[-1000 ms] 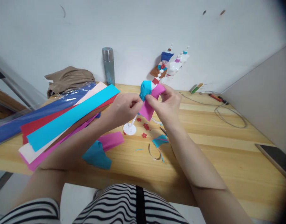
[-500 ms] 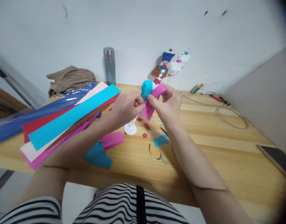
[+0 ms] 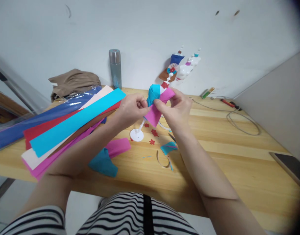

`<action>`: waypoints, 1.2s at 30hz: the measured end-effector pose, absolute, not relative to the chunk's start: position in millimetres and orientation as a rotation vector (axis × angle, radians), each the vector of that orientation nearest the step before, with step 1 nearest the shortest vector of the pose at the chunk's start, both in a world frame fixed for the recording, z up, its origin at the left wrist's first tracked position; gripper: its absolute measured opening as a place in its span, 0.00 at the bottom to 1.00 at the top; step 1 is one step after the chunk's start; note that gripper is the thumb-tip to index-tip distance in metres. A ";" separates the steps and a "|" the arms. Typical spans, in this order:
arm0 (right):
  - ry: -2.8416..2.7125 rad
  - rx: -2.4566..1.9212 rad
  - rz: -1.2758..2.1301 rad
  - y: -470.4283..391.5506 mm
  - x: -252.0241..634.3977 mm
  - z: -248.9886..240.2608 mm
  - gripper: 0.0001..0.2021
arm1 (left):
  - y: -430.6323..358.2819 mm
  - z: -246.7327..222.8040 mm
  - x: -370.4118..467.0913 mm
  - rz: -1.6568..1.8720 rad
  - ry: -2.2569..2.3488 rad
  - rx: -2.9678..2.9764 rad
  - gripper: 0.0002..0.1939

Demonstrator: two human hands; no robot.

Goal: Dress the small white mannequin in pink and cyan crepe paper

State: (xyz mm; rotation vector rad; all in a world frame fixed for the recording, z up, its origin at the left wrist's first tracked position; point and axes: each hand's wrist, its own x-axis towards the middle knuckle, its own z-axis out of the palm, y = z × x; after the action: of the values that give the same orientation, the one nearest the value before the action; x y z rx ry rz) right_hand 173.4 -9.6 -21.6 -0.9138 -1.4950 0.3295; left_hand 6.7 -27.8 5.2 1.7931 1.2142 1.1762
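The right hand pinches the pink paper together with the blue paper, thumb in front and fingers behind; the left hand is curled, its fingertips drawn together at the papers' left edge, though I cannot tell whether they grip anything. The white figure is between the hands, just above the middle of the frame, raised over the table; its beaded end points to the upper right, its round white base lies lower left, and its long axis slants between them.

The blue paper appears gathered around one side, the pink hangs as a loose flap with a lower corner free, and a red band is in place near the beads; the wrapping looks partly done, with the pink flap not yet settled; whether either paper is fastened is hidden.

Below the hands lie loose red flowers, a small blue scrap and a curled strip; lower left of centre are a larger blue scrap and a pink scrap; long paper strips fan across the left; a flask stands at upper centre-left; decorated figures are at upper right of centre.
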 end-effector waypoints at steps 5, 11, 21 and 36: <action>-1.492 -0.917 0.336 -9.4 172.9 -22.2 0.06 | -23.2 10.3 3.9 1.082 1.185 1.691 0.11; -1.451 -0.893 0.382 -10.4 170.4 -20.3 0.06 | -22.6 15.1 4.9 1.052 1.198 1.512 0.11; -1.470 -0.870 0.405 -10.8 171.2 -21.3 0.07 | -21.9 18.5 -0.3 0.924 1.111 1.556 0.13; -1.606 -0.805 0.502 -5.6 179.7 -24.6 0.21 | -21.4 19.7 -2.9 0.953 1.015 1.447 0.08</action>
State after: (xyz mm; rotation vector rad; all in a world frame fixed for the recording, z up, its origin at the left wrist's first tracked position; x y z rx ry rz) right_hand 179.7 -5.6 -24.6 -0.8048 -1.6058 0.5020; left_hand -2.9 -21.4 19.7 1.4473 1.0147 0.9532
